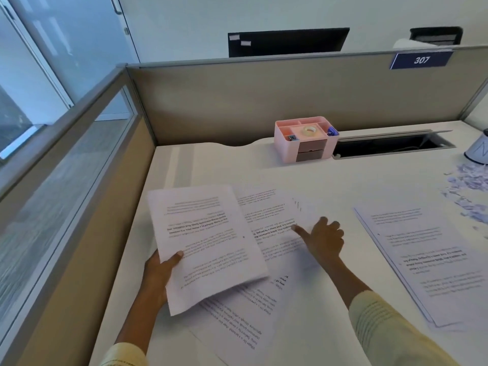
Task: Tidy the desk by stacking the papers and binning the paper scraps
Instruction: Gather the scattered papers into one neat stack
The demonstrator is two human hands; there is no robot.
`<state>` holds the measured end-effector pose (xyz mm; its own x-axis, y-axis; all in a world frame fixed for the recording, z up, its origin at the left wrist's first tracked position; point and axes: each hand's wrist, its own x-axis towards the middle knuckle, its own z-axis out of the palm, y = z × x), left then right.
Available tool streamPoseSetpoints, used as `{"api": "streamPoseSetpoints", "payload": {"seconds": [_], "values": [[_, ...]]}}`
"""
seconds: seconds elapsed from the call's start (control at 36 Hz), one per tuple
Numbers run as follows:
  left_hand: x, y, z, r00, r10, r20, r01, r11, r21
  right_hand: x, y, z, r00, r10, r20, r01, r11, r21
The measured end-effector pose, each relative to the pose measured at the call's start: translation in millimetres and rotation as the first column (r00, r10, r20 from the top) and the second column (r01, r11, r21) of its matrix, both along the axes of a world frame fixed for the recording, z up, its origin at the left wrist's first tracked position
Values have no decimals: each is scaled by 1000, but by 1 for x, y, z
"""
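Gathering papers, mid-stack. Left hand (158,270) pinches a sheaf of sheets (206,241) at its lower left edge, thumb on top, held tilted above the desk (330,175) in the centre-left of the frame. Right hand (323,237) reaches onto a loose sheet (272,220) lying flat at frame centre, fingers loosely curled, thumb out and touching the page; not yet gripping. Another sheet (237,320) lies under the sheaf at lower centre. Separate stack (420,260) at right, well apart. Scraps (464,186) scattered at the far right edge, beside a white bin (478,151).

Handling guess: sheets are light, floppy and slick on the desk, so slide one to an edge, or lift a corner, then pinch. Held sheaf sags away from the grip. Scraps look tiny; sweep them, don't pick.
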<state>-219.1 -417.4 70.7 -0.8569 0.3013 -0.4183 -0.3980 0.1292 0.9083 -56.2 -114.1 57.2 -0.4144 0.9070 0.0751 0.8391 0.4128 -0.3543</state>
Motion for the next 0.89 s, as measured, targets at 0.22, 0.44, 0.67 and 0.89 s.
{"api": "streamPoseSetpoints", "payload": {"seconds": [0.22, 0.44, 0.67, 0.89], "values": [[-2, -7, 2, 995, 87, -44, -86, 996, 39, -26, 16, 6, 985, -110, 130, 152, 915, -373], [-6, -8, -5, 989, 137, -53, -137, 991, 6, -24, 44, -7, 968, -245, 54, 239, 834, -497], [-11, -6, 0, 985, 132, -112, -133, 991, -2, -4, 58, 10, 892, -169, -420, -72, 863, -500], [-20, 1, 13, 965, 144, -219, -156, 987, -40, 2, 73, 94, 755, 62, -652, -354, 877, -326]]}}
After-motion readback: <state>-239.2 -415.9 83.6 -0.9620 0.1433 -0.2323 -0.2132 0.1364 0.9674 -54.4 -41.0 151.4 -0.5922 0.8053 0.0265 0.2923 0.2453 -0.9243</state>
